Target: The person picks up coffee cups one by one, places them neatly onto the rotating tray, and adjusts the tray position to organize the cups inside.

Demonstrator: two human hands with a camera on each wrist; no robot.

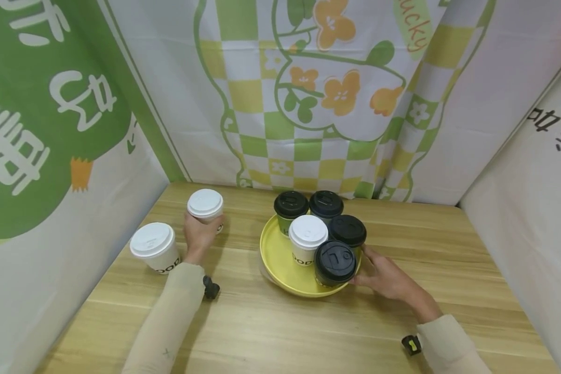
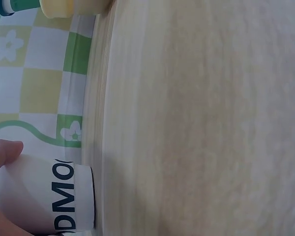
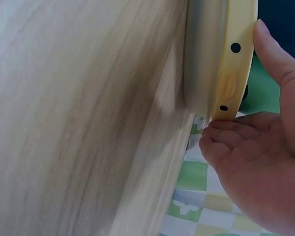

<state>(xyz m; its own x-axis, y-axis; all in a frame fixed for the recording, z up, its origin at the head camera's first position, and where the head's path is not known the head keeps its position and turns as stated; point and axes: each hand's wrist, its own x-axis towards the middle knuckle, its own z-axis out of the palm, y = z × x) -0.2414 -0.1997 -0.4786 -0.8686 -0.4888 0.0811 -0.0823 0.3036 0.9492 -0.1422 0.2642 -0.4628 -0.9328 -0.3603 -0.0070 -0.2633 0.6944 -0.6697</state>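
My left hand (image 1: 200, 236) grips a white paper cup (image 1: 205, 203) with a white lid at the table's back left. In the left wrist view, the thumb lies along this cup (image 2: 32, 194), beside dark lettering. A larger white-lidded paper cup (image 1: 154, 244) stands nearer, left of that hand. My right hand (image 1: 385, 275) holds the right edge of a round yellow tray (image 1: 276, 254). Thumb and fingertips touch its rim (image 3: 238, 69) in the right wrist view. On the tray are one white-lidded cup (image 1: 307, 234) and several black-lidded cups (image 1: 335, 262), close together toward its right and back.
The wooden table (image 1: 280, 332) meets a patterned cloth (image 1: 308, 156) at the back. Green-and-white cloth (image 1: 42, 130) hangs at the left, and a white printed cloth (image 1: 533, 208) at the right. A pale layer (image 3: 201, 59) shows beneath the tray's yellow rim.
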